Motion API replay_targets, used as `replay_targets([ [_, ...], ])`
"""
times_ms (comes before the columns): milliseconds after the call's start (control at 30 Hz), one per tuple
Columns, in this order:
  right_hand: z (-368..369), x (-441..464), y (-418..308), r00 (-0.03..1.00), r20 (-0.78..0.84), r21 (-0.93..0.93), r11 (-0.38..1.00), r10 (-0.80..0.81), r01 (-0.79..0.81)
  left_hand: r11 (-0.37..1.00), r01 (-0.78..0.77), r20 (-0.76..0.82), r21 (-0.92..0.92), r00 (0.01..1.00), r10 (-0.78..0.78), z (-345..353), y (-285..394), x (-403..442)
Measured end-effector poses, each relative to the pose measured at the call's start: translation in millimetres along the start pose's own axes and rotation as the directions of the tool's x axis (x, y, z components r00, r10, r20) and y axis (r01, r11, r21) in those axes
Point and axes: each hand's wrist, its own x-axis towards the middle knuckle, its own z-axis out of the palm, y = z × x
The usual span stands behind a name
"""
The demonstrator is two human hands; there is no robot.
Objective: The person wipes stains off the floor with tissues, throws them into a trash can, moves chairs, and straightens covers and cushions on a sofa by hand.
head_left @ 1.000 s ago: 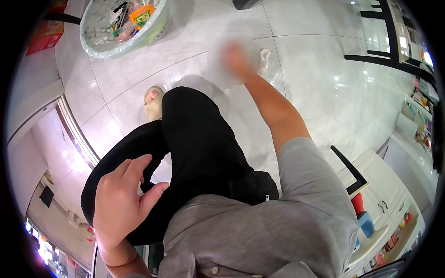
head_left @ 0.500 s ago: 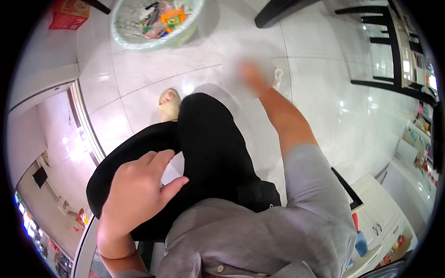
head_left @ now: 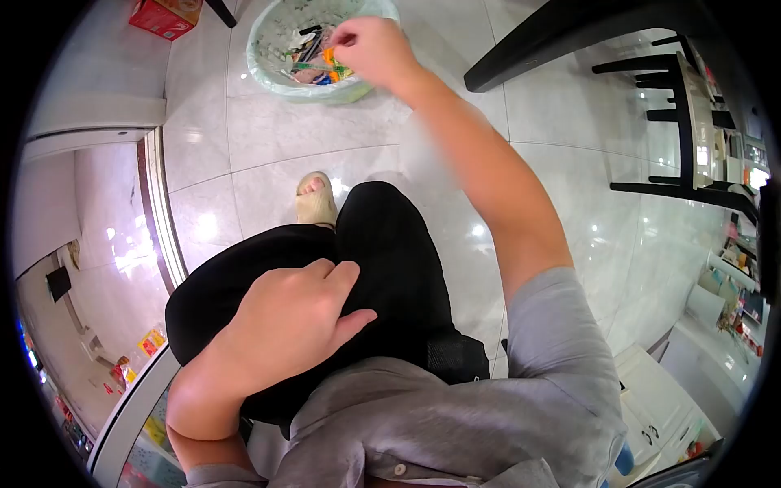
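My right hand [head_left: 370,50] reaches out over the near right rim of a lined trash bin [head_left: 268,75]. Its fingers are curled in and pinched together; whatever they may hold is too small to make out. Inside the bin lies mixed trash [head_left: 313,65], with orange, green, pink and dark pieces. My left hand [head_left: 293,313] hovers or rests by my black trouser leg [head_left: 390,244], which I cannot tell apart. Its fingers are loosely bent, the thumb stands apart, and nothing shows in it.
A foot in a beige slipper [head_left: 316,199] stands on the tiled floor. A red box [head_left: 165,16] is at the upper left. Black furniture legs [head_left: 521,53] and a dark chair [head_left: 683,122] stand on the right. A door track [head_left: 154,203] runs along the left, and a white cabinet [head_left: 663,398] stands lower right.
My right hand has swung from above the floor up and left to the bin. A white scrap near it earlier no longer shows. The view has shifted; my left hand stays near my lap.
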Motion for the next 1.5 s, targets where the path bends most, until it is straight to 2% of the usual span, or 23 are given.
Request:
replay_targets([
  [33, 7, 14, 7, 0.973, 0.222, -0.195, 0.981, 0.066, -0.022, 1.000, 0.004, -0.006, 0.001, 1.000, -0.004, 1, 0, 0],
  [67, 11, 25, 16, 0.972, 0.226, -0.192, 0.981, 0.062, -0.018, 1.000, 0.000, -0.011, 0.002, 1.000, 0.000, 3, -1, -1],
  [133, 20, 38, 32, 0.945, 0.307, -0.410, 0.912, 0.114, 0.023, 1.000, 0.002, -0.022, 0.003, 1.000, -0.002, 6, -1, -3],
  [267, 14, 36, 47, 0.937, 0.305, -0.454, 0.891, 0.167, -0.011, 0.999, 0.044, -0.001, 0.006, 0.999, -0.044, 10, 2, -4],
  [333, 9, 28, 58, 0.928, 0.370, -0.329, 0.939, 0.031, 0.100, 0.999, 0.040, 0.009, 0.007, 0.999, -0.040, 12, 4, -4],
  [367, 1, 21, 65, 0.929, 0.367, -0.341, 0.936, 0.052, 0.083, 0.998, 0.056, 0.001, -0.007, 0.998, -0.056, 11, 4, -3],
  [433, -20, 6, 60, 0.985, 0.166, -0.083, 0.995, -0.046, 0.061, 0.998, 0.062, 0.002, -0.027, 0.998, -0.062, 10, 5, -4],
  [467, -24, -18, 69, 0.951, -0.206, 0.032, 0.970, -0.230, 0.241, 0.996, 0.086, -0.016, -0.011, 0.996, -0.086, 9, 6, -4],
  [533, -57, -62, 70, 0.947, -0.319, 0.022, 0.999, 0.041, -0.036, 0.995, 0.105, -0.028, 0.000, 0.994, -0.104, 9, 6, -4],
  [600, -68, -129, 124, 0.881, -0.405, -0.084, 0.950, 0.244, -0.302, 0.994, 0.105, -0.070, -0.008, 0.992, -0.106, 9, 4, -4],
  [633, -67, -168, 146, 0.848, -0.393, -0.235, 0.853, 0.355, -0.466, 0.995, 0.100, -0.062, -0.009, 0.993, -0.101, 9, 4, -4],
  [667, -60, -216, 186, 0.793, -0.322, -0.138, 0.803, 0.518, -0.580, 0.995, 0.103, -0.073, -0.010, 0.992, -0.103, 8, 3, -3],
  [700, -51, -258, 210, 0.746, -0.246, -0.282, 0.690, 0.619, -0.666, 0.994, 0.106, -0.081, -0.011, 0.991, -0.107, 8, 3, -2],
  [767, -28, -318, 229, 0.622, -0.173, -0.237, 0.581, 0.764, -0.779, 0.994, 0.113, -0.064, -0.009, 0.991, -0.113, 6, 4, 0],
  [867, 0, -316, 212, 0.604, -0.272, -0.363, 0.502, 0.749, -0.785, 0.993, 0.114, -0.045, 0.006, 0.993, -0.114, 8, 7, 5],
  [967, 23, -284, 221, 0.596, -0.419, -0.221, 0.560, 0.685, -0.799, 0.992, 0.121, -0.038, 0.024, 0.992, -0.120, 10, 8, 9],
  [1100, 29, -254, 237, 0.585, -0.484, -0.203, 0.567, 0.650, -0.798, 0.984, 0.176, -0.050, 0.039, 0.983, -0.174, 11, 4, 11],
  [1167, 24, -253, 238, 0.647, -0.405, -0.050, 0.691, 0.646, -0.721, 0.981, 0.188, -0.043, 0.043, 0.982, -0.187, 10, 5, 10],
  [1200, 20, -257, 240, 0.647, -0.405, -0.053, 0.690, 0.646, -0.722, 0.978, 0.202, -0.039, 0.047, 0.979, -0.200, 9, 4, 9],
  [1267, 8, -267, 242, 0.763, -0.365, -0.301, 0.708, 0.533, -0.639, 0.985, 0.167, -0.043, 0.040, 0.985, -0.165, 9, -1, 8],
  [1300, 8, -271, 253, 0.762, -0.359, -0.303, 0.706, 0.538, -0.641, 0.990, 0.135, -0.042, 0.035, 0.990, -0.134, 9, -3, 7],
  [1367, 10, -275, 277, 0.913, -0.225, -0.512, 0.756, 0.340, -0.408, 0.989, 0.140, -0.036, 0.041, 0.990, -0.138, 10, -4, 5],
  [1500, 8, -253, 246, 0.894, -0.028, -0.440, 0.798, 0.446, -0.412, 0.989, 0.140, -0.045, 0.045, 0.989, -0.138, 11, -5, 5],
])
